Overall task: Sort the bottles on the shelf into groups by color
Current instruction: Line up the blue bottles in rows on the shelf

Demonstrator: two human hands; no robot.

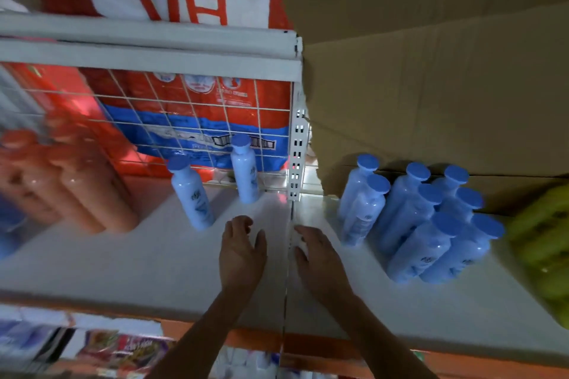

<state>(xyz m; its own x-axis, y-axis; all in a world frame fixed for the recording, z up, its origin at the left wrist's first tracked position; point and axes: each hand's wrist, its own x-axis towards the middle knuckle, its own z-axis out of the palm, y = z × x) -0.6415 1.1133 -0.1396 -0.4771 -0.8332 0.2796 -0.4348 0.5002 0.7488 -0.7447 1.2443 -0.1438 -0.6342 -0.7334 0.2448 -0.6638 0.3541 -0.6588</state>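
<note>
I have one view only, a wide-angle camera worn on the head, close over the white shelf (147, 261) and facing forward and steeply down, with the left hand (241, 252) and right hand (320, 258) near mid-frame; the side margins look smeared, perhaps from head motion.

Both bare forearms reach forward, side by side. The left hand (241, 251) is palm down, its fingers loosely bent. The right hand (318, 258) is also palm down, its fingers relaxed, holding nothing.
</note>
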